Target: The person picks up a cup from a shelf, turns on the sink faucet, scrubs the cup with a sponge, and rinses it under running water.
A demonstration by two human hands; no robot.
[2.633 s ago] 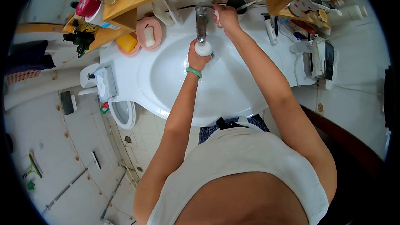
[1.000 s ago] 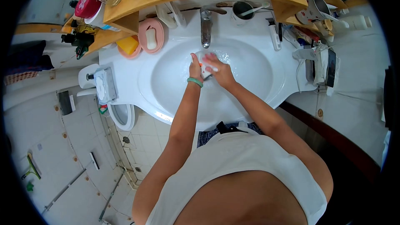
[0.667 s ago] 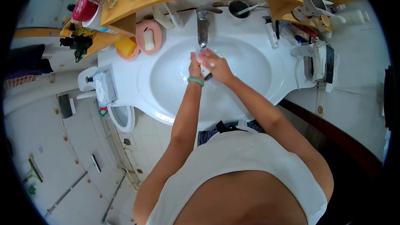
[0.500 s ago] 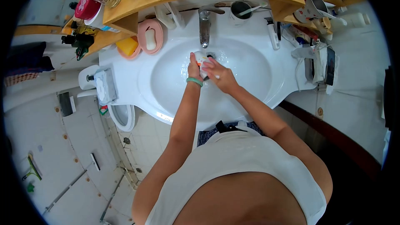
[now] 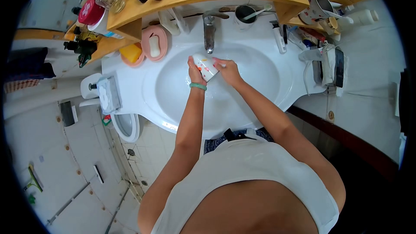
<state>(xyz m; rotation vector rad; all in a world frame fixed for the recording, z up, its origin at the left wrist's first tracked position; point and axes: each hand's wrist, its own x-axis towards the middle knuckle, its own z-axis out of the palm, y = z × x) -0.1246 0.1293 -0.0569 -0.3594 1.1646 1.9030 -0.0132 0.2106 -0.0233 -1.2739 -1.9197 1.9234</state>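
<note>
Top: off-white, sleeveless, plain fabric with soft creases; wide, deep scooped neckline. Armholes leave both shoulders bare; no sleeve on either arm. White top (image 5: 255, 164) reaches the waist. Below it, a lower garment (image 5: 212, 144) in dark blue with a fine paler pattern, cut partly hidden. Black strap or tie (image 5: 234, 135) at the waist, shape unclear. One ornament seen: smooth, rounded green bangle (image 5: 198, 86) on the left wrist, next to the left hand (image 5: 196, 71). Right hand (image 5: 229, 71) and wrist bare, ungloved.

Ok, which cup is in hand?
The tilted cup, in the left hand over the sink. The dark-lined cup stands beside the faucet, the shelf cup farther right.
</note>
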